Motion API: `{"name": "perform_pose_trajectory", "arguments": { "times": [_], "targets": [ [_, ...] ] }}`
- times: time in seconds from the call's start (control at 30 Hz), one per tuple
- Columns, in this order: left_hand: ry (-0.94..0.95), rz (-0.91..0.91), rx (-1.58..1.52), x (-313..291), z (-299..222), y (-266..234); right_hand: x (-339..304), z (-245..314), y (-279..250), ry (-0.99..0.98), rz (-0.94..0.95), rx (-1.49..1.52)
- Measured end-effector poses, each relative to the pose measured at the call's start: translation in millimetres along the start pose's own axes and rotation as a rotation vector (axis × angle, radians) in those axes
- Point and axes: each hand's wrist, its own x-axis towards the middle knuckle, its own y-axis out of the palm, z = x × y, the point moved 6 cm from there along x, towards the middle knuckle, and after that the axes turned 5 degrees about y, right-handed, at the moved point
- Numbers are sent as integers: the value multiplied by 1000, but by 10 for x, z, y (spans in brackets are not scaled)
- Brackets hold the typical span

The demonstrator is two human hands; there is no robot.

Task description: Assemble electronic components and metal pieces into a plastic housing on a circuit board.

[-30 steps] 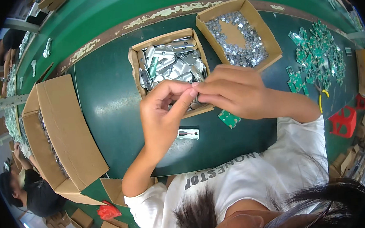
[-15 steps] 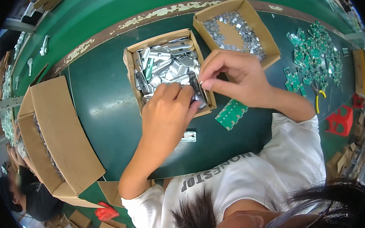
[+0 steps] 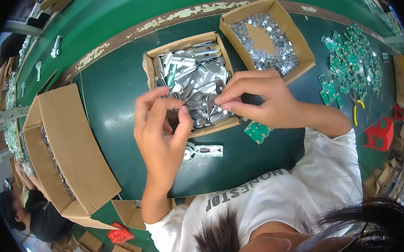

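The left hand [image 3: 159, 129] has moved leftward to the open brown cardboard box's [image 3: 218, 127] near-left corner, its grip and the right hand's [image 3: 275, 100] too unclear to tell, while many elongated silver metal parts [image 3: 203, 74], pointing variously, seem left inside and one pale round-headed casing [image 3: 205, 151], apparently part-fitted, lies at the box's near side, lengthwise left-right, head leftward.

Red stool [image 3: 388, 133] at right, red bundle [image 3: 120, 233] (perhaps a bag) at lower left, co-worker [image 3: 45, 215] in black, far left

shirt [image 3: 287, 202]: white | sleeves [image 3: 339, 156]: short | lettering [image 3: 246, 187]: dark, block | fingers [image 3: 182, 126]: bare
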Motion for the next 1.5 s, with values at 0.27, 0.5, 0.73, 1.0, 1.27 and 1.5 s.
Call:
{"name": "perform_pose_trajectory", "arguments": {
  "times": [0.27,0.5,0.73,1.0,1.27,1.5],
  "targets": [
    [-368,104,-963,-248,-69,320,-41,125,-58,-94,-76,118],
    [-334,108,-928,-288,-69,395,-42,113,-26,-97,-78,25],
    [-358,100,-943,-315,-56,438,-94,191,8,-285,-156,-253],
    [-469,161,-903,-401,-63,374,-8,184,23,-23,111,-21],
    [-745,-107,-808,-1187,295,-196,-259,424,61,-300,91,-303],
    [-884,-374,-720,-1963,534,-441,-250,388,1245,-517,359,-848]
  ]
}}
